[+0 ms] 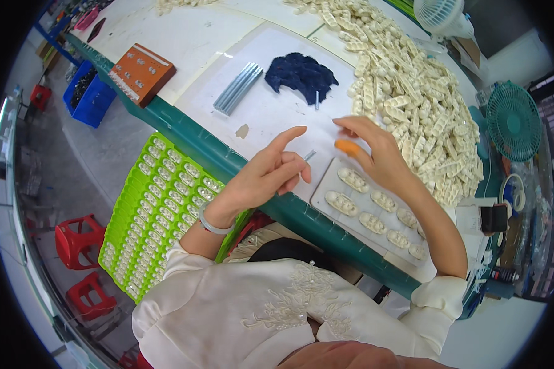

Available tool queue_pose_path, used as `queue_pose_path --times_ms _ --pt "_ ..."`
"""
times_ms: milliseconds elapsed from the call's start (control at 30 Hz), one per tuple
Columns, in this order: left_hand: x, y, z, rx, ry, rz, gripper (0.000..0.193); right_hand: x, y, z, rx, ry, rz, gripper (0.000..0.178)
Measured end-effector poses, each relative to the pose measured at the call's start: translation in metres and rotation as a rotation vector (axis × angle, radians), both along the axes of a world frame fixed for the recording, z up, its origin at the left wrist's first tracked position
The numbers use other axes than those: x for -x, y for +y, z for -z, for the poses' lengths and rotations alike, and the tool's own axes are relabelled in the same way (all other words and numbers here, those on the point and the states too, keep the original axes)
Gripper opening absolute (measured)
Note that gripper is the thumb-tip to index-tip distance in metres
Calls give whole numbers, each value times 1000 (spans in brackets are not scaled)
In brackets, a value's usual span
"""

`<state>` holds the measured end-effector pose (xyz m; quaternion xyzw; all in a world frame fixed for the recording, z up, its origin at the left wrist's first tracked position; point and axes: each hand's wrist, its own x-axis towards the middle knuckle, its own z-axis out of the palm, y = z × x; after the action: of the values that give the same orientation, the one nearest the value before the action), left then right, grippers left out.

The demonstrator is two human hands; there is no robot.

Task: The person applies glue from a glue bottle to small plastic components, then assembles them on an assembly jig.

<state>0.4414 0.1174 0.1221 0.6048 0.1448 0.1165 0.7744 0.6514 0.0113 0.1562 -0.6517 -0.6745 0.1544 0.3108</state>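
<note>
My left hand (pixel 271 171) is over the near edge of the white table sheet. Its index finger points out while the other fingers curl in. From those curled fingertips a short silvery rod (pixel 310 155) sticks out, seemingly pinched there. My right hand (pixel 375 150), one digit wearing an orange finger cover (pixel 348 147), is apart from the left, fingers spread and slightly blurred, with nothing visible in them. Below it, a pale flat plate (pixel 326 194) carries several cream oval pieces (pixel 372 222). Beyond the hands lies a dark blue putty-like lump (pixel 298 71), a small rod (pixel 317 100) at its edge.
Silvery sticks (pixel 238 89) lie left of the lump. A large heap of cream pieces (pixel 406 104) fills the right side. An orange-brown block (pixel 143 74) sits at the table's left edge. A lime-green tray (pixel 126 224) of oval pieces stands left; fans (pixel 514 121) stand right.
</note>
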Motion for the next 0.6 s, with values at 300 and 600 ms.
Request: queue_pose_path --times_ms 300,600 --pt "-6 -47 -50 383 -14 611 79 55 -147 -25 9 616 193 30" --pt "-77 -121 -54 -572 -204 574 18 76 -222 0 -50 1450 539 19"
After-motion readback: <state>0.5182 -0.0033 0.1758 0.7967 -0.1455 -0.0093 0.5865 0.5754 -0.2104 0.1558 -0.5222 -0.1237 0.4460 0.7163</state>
